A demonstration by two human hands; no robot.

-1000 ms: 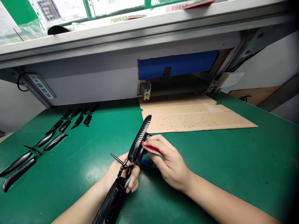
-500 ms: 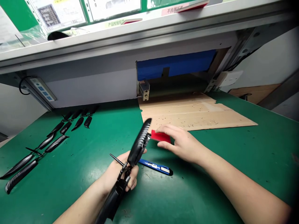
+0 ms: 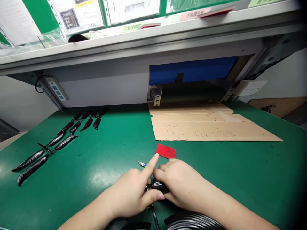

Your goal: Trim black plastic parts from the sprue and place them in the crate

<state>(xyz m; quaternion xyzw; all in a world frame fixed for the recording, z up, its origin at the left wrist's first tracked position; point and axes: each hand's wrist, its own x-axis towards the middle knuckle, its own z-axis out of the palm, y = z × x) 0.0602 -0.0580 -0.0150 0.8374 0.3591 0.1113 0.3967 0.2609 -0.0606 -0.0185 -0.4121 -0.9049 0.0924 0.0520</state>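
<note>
Both hands meet low at the front of the green table [image 3: 227, 169] over a black ribbed plastic part [image 3: 192, 222], most of it hidden under them. My left hand [image 3: 134, 195] pinches the part's thin black stem with thumb and lower fingers, its index finger stretched out. My right hand [image 3: 178, 183] is curled round the same part's middle [image 3: 159, 187]. A small red pad [image 3: 165, 150] lies flat on the table just beyond the fingertips. The tip of a blue knife [image 3: 142, 164] pokes out from behind my left index finger.
Several black ribbed parts on runners [image 3: 45, 148] lie in rows at the left of the table. A flat cardboard sheet [image 3: 206, 123] covers the far right middle, under a blue-backed opening. A shelf with papers [image 3: 79, 14] runs overhead.
The red pad left my right hand and now lies on the table. The black part came down from upright to low near the table edge, and both hands closed on it.
</note>
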